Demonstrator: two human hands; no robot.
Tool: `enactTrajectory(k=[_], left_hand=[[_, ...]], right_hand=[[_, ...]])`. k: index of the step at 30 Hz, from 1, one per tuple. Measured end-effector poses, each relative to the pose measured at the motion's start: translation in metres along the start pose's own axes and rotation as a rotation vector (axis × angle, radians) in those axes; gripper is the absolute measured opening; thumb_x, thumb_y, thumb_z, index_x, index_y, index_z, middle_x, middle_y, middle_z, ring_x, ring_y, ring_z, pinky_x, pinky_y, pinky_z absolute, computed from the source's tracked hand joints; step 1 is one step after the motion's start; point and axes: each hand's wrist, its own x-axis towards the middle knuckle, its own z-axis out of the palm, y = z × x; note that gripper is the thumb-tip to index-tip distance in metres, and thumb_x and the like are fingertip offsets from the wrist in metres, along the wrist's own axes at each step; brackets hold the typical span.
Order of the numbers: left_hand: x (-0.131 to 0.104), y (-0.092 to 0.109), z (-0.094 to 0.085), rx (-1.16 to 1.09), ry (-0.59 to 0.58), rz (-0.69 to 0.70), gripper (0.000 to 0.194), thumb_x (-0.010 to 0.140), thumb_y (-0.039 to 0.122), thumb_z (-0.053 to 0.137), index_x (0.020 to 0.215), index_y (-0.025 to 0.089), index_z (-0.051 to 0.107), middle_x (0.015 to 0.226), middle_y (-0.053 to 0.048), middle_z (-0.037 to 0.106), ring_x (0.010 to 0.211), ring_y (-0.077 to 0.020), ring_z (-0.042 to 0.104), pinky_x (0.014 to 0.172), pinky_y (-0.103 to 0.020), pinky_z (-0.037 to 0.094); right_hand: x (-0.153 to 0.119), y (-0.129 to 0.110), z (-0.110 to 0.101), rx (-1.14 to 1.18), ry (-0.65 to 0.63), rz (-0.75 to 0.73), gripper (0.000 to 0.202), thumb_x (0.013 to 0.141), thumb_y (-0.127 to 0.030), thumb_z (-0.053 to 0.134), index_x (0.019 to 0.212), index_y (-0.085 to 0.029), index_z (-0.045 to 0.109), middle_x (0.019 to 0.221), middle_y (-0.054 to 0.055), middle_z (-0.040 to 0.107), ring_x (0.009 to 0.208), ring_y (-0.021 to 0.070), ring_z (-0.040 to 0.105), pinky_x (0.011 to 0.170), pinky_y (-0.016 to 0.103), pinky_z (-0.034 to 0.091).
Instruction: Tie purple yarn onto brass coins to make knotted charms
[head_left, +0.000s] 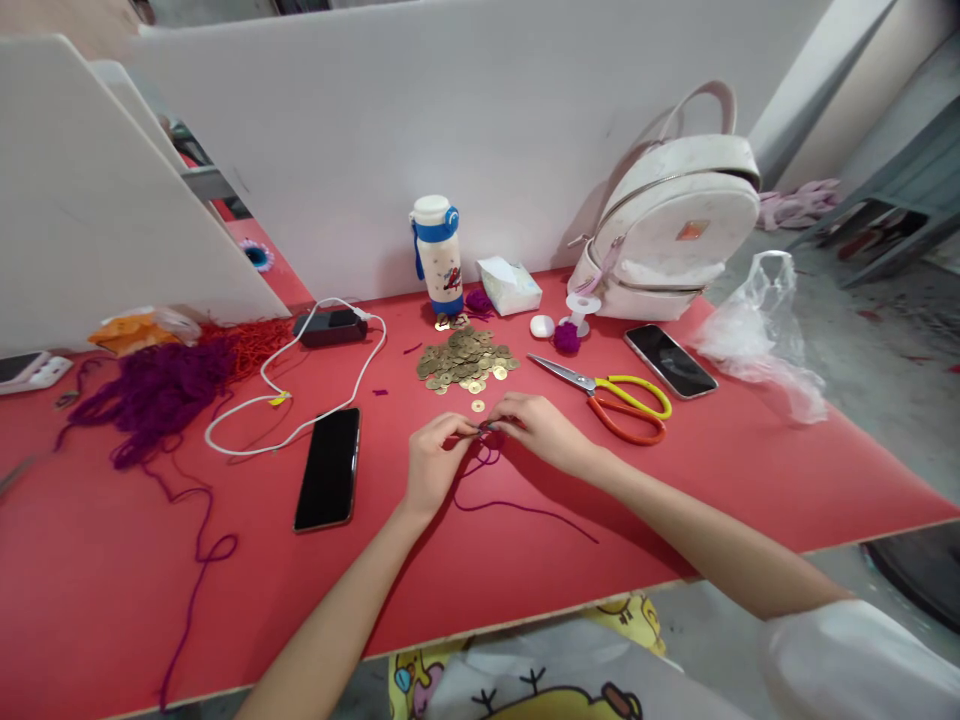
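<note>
Over there, the left hand (435,460) and right hand (536,432) pinch purple cord (517,505) above the red bench (247,590), just short of the coin pile (466,358). Those slack loops could snarl if tugged hurriedly

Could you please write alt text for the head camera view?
A person's left hand and right hand pinch purple yarn above a red table. Just beyond them lies a pile of holed brass-coloured coins; scissors with yellow and orange handles lie to the right.

Coins (466,358) left of scissors (586,381)
</note>
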Motion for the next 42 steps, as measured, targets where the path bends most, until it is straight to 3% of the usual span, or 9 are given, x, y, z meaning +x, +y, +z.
enactTrajectory(k=[7, 9, 12, 14, 17, 21, 28, 36, 42], left_hand=[[0.001, -0.007, -0.003, -0.095, 0.062, -0.111, 0.007, 0.074, 0.015, 0.07, 0.068, 0.019, 0.07, 0.097, -0.007, 0.071, 0.09, -0.0207, 0.068, 0.083, -0.033, 0.053], [0.003, -0.008, -0.004, -0.199, 0.083, -0.186, 0.006, 0.072, 0.017, 0.071, 0.066, 0.018, 0.069, 0.088, -0.006, 0.071, 0.082, -0.0196, 0.068, 0.078, -0.033, 0.055], [0.005, -0.008, -0.005, -0.341, 0.11, -0.296, 0.007, 0.068, 0.019, 0.074, 0.064, 0.017, 0.068, 0.073, -0.004, 0.069, 0.071, -0.0182, 0.068, 0.073, -0.032, 0.056], [0.005, -0.008, -0.007, -0.364, 0.118, -0.336, 0.008, 0.065, 0.02, 0.075, 0.064, 0.017, 0.068, 0.069, -0.003, 0.069, 0.069, -0.0179, 0.068, 0.072, -0.031, 0.057], [0.003, -0.009, -0.009, -0.34, 0.108, -0.335, 0.009, 0.064, 0.021, 0.077, 0.063, 0.017, 0.069, 0.075, -0.005, 0.071, 0.071, -0.0174, 0.068, 0.071, -0.03, 0.058], [-0.002, -0.013, -0.01, -0.336, 0.069, -0.322, 0.009, 0.067, 0.021, 0.075, 0.064, 0.016, 0.069, 0.097, -0.008, 0.072, 0.077, -0.0166, 0.069, 0.069, -0.028, 0.06], [-0.005, -0.013, -0.009, -0.307, 0.032, -0.295, 0.005, 0.07, 0.018, 0.072, 0.067, 0.015, 0.07, 0.106, -0.011, 0.072, 0.084, -0.0199, 0.072, 0.073, -0.031, 0.061], [-0.005, -0.003, -0.01, -0.437, -0.093, -0.269, 0.017, 0.07, 0.022, 0.076, 0.059, 0.016, 0.064, 0.115, -0.016, 0.072, 0.102, -0.0287, 0.071, 0.082, -0.039, 0.06], [-0.007, -0.003, -0.01, -0.491, -0.153, -0.278, 0.02, 0.07, 0.028, 0.08, 0.061, 0.016, 0.067, 0.095, -0.012, 0.075, 0.082, -0.0237, 0.074, 0.075, -0.04, 0.063]], right_hand=[[-0.002, -0.007, -0.017, -0.105, -0.007, 0.178, 0.011, 0.087, -0.023, 0.066, 0.076, -0.02, 0.067, 0.076, 0.002, 0.072, 0.07, 0.0169, 0.063, 0.061, 0.026, 0.038], [-0.001, -0.009, -0.025, -0.015, 0.004, 0.155, 0.016, 0.087, -0.025, 0.065, 0.072, -0.019, 0.064, 0.071, 0.001, 0.07, 0.066, 0.0155, 0.063, 0.06, 0.026, 0.039], [-0.001, -0.016, -0.04, 0.312, 0.051, 0.045, 0.022, 0.09, -0.031, 0.06, 0.073, -0.019, 0.059, 0.071, 0.002, 0.069, 0.065, 0.0148, 0.064, 0.062, 0.026, 0.045], [-0.003, -0.023, -0.052, 0.531, 0.134, -0.035, 0.023, 0.093, -0.037, 0.058, 0.077, -0.019, 0.057, 0.079, 0.004, 0.071, 0.073, 0.0163, 0.068, 0.064, 0.027, 0.049], [-0.007, -0.035, -0.071, 0.704, 0.366, -0.143, 0.024, 0.093, -0.039, 0.058, 0.078, -0.021, 0.055, 0.103, 0.006, 0.071, 0.091, 0.0195, 0.07, 0.069, 0.03, 0.053], [-0.01, -0.049, -0.093, 0.75, 0.631, -0.264, 0.024, 0.091, -0.038, 0.061, 0.074, -0.023, 0.052, 0.123, 0.003, 0.065, 0.111, 0.0246, 0.065, 0.074, 0.035, 0.055], [-0.009, -0.064, -0.114, 0.763, 0.844, -0.402, 0.016, 0.084, -0.029, 0.065, 0.073, -0.024, 0.055, 0.132, 0.003, 0.061, 0.121, 0.0253, 0.059, 0.072, 0.032, 0.053], [0.003, -0.037, -0.123, 0.674, 0.964, -0.325, 0.016, 0.08, -0.037, 0.069, 0.084, -0.025, 0.059, 0.13, 0.004, 0.06, 0.124, 0.0295, 0.058, 0.083, 0.039, 0.053], [0.004, -0.018, -0.128, 0.739, 0.992, -0.235, 0.019, 0.081, -0.034, 0.067, 0.074, -0.023, 0.053, 0.129, 0.007, 0.06, 0.12, 0.03, 0.061, 0.077, 0.035, 0.052]])
